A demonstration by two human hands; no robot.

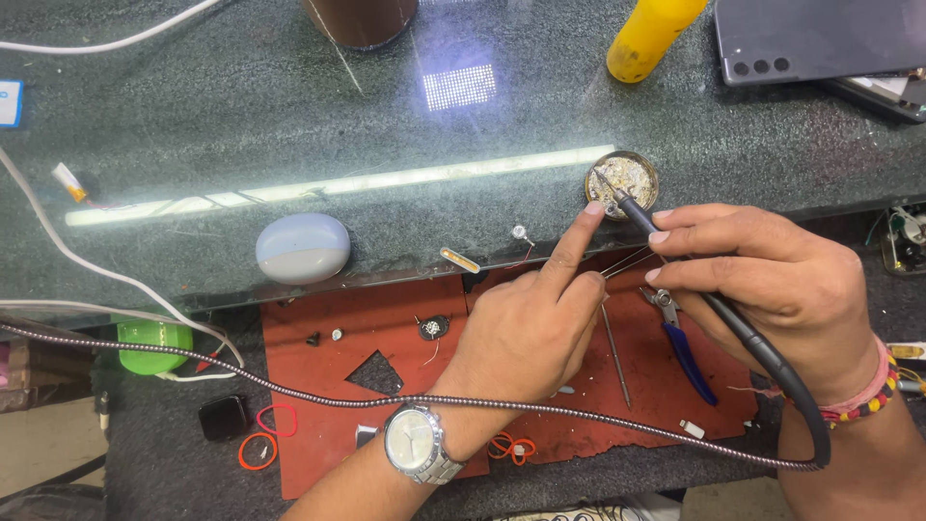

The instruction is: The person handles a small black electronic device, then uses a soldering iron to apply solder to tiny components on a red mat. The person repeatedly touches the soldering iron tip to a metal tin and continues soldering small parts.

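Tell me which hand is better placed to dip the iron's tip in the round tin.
Right. The right hand grips the iron, its tip already at the tin. The left hand only points a finger beside the tin.

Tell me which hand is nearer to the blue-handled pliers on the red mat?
Right. The right hand hovers just above the blue-handled pliers; the left hand lies further left.

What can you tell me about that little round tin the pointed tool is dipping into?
The round tin is a small, shallow metal pot, open-topped, holding shiny silvery flakes or residue. It sits upright on the dark speckled counter, near its front edge. The soldering iron tip rests inside it, and the left hand index fingertip is at its rim.
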